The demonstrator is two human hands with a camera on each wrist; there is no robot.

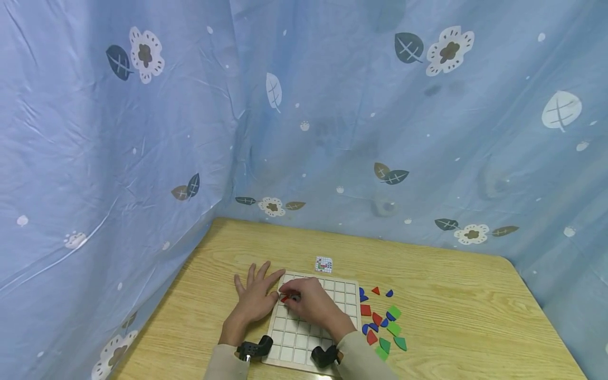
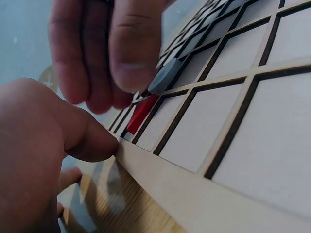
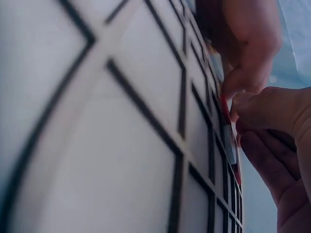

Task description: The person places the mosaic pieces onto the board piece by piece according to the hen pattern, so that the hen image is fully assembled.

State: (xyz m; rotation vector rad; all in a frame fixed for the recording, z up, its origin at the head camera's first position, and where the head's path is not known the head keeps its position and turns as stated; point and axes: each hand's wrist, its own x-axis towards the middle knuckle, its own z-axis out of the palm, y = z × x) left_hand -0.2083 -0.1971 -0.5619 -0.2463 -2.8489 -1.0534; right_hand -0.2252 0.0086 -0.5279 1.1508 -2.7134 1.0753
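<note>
**Right hand pinching the red piece, board's far-left corner**

Right hand point(image 1: 311, 303): thumb and fingers look closed on the red piece point(image 2: 142, 115). Piece sits at a cell near the board's point(image 1: 287, 354) left edge, toward the far-left corner. Can't tell if it's fully seated; fingers hide the top.

Grey-blue piece point(image 2: 165, 76) right next to it, overlapping a divider in the left wrist view. Can't tell if it's held or loose.

Left hand point(image 1: 256, 301) grips nothing: fingers spread past the board's left edge, thumb at that edge.

To do it well, I'd say: light pinch, square the red piece to the cell walls, drop one edge in first, then press flat with a fingertip. Don't force a corner onto a divider, and mind the grey-blue neighbour. Left thumb should brace the edge so the board doesn't slide.

Further out: small card point(image 1: 324, 264) on the table point(image 1: 475, 301), just past the board's far edge. Loose pieces point(image 1: 393, 329), blue, red and green, scattered off its right edge, some touching.
</note>
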